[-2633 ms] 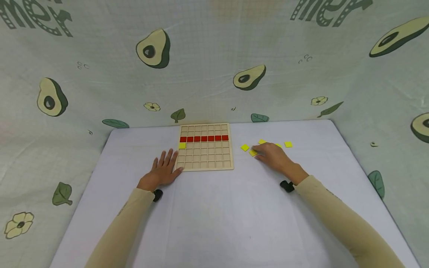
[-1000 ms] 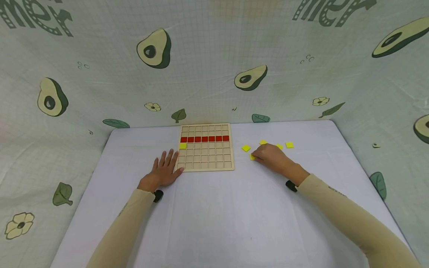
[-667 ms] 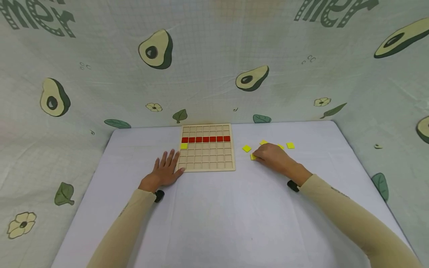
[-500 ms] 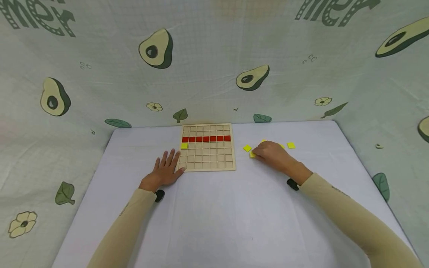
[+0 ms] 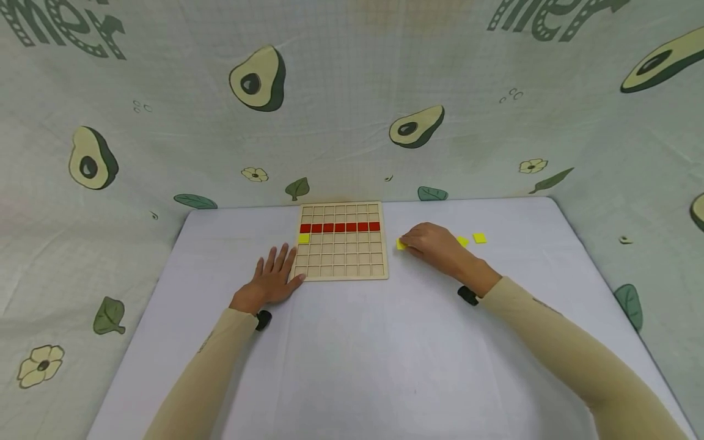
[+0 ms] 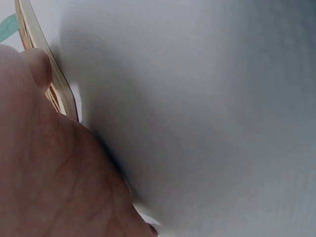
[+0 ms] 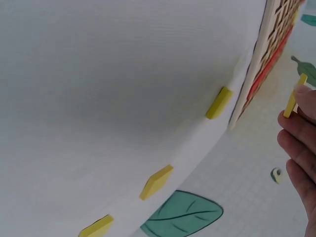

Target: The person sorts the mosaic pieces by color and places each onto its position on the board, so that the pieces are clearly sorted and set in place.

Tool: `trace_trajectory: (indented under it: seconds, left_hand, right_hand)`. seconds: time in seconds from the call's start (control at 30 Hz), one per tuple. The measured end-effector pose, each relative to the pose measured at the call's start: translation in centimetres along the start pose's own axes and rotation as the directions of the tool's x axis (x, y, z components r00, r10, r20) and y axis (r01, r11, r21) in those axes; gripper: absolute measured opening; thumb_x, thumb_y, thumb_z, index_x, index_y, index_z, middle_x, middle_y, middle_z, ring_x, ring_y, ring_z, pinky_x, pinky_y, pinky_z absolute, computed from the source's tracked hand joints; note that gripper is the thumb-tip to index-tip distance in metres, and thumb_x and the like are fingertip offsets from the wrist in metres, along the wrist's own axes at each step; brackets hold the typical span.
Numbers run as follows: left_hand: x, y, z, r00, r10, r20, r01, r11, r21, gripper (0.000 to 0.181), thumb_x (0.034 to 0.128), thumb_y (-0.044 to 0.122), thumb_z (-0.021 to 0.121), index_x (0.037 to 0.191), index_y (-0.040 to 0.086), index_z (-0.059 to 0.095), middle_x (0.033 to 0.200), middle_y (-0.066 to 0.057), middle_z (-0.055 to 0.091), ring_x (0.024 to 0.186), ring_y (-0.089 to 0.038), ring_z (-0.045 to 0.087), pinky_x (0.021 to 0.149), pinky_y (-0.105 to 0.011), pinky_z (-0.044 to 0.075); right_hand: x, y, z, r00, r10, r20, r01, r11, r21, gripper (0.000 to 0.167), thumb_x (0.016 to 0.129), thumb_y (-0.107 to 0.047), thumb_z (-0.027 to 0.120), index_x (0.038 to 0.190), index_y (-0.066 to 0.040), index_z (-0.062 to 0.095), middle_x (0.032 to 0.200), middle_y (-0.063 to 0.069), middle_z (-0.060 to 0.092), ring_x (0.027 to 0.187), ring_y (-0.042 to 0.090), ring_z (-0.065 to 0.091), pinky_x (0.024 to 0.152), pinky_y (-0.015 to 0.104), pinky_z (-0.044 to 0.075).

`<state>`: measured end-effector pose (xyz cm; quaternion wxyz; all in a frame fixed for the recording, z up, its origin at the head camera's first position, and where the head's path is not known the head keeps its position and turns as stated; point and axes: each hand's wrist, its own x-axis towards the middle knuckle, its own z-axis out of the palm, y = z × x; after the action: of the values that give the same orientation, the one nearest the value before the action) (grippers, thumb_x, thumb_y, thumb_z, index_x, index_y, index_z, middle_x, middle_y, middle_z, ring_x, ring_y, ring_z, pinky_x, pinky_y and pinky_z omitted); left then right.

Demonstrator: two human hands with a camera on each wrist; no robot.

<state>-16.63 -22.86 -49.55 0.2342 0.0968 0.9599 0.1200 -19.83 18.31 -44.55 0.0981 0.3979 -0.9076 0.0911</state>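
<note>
- Tile, thin and yellow: between thumb and fingertips of the right hand, just off the board's right edge.
- Right grip: closed to the tile's thickness in a pinch; other fingers bent alongside.
- Loose yellow tiles: three visible from the right wrist, lying flat on the table, one near the board. Yellow patch at the fingertips in the head view: cannot tell whether held or lying.
- Board, wooden, gridded: unbroken row of seven red tiles; one placed yellow tile directly below the leftmost red.
- Left hand: palm down, fingers spread and straight, grasping nothing; index fingertip and thumb at the board's left side.
- Sleeves: tan; small black device at each wrist.
- Table: white-covered; avocado-print cloth behind.
</note>
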Motion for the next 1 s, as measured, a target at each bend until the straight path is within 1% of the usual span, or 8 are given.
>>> trace_trajectory:
  seconds: [0.17, 0.4, 0.63, 1.0]
  left_hand:
    - [0.0, 0.0, 0.0, 1.0, 0.005, -0.003, -0.005, 1.0, -0.004, 0.084, 0.112, 0.05, 0.038, 0.17, 0.007, -0.005, 0.176, -0.019, -0.015, 0.161, -0.043, -0.018, 0.126, -0.064, -0.01]
    - [0.0, -0.1, 0.1, 1.0, 0.011, -0.008, -0.011, 1.0, 0.0, 0.083, 0.1122, 0.05, 0.038, 0.17, 0.006, -0.004, 0.176, -0.02, -0.015, 0.161, -0.043, -0.017, 0.126, -0.065, -0.01]
    - [0.0, 0.1, 0.0, 1.0, 0.008, -0.008, -0.009, 1.0, -0.007, 0.084, 0.112, 0.05, 0.039, 0.17, 0.007, -0.004, 0.176, -0.019, -0.015, 0.161, -0.043, -0.018, 0.126, -0.065, -0.01]
    - [-0.2, 0.3, -0.2, 1.0, 0.009, -0.003, -0.009, 1.0, -0.007, 0.083, 0.1123, 0.049, 0.038, 0.17, 0.006, -0.004, 0.176, -0.02, -0.015, 0.161, -0.043, -0.018, 0.126, -0.064, -0.01]
  right_hand:
    - [1.1, -0.6, -0.2, 1.0, 0.015, -0.006, -0.015, 1.0, 0.002, 0.031, 0.09, -0.005, 0.084, 0.12, 0.001, 0.078, 0.113, 0.011, 0.08, 0.108, 0.027, 0.074, 0.099, 0.042, 0.058]
    - [2.5, -1.0, -0.2, 0.999, 0.028, -0.021, -0.028, 0.999, 0.029, 0.029, 0.091, -0.004, 0.083, 0.12, 0.002, 0.078, 0.113, 0.012, 0.08, 0.108, 0.028, 0.074, 0.099, 0.042, 0.058]
    - [3.7, -1.4, -0.1, 0.999, 0.021, -0.039, -0.019, 0.999, 0.043, 0.03, 0.09, -0.003, 0.084, 0.12, 0.002, 0.078, 0.113, 0.012, 0.08, 0.108, 0.028, 0.075, 0.099, 0.042, 0.058]
    - [5.8, -2.3, 0.1, 0.998, 0.018, -0.062, -0.013, 0.997, 0.077, 0.026, 0.091, -0.005, 0.083, 0.117, -0.001, 0.08, 0.112, 0.01, 0.08, 0.108, 0.027, 0.075, 0.1, 0.041, 0.057]
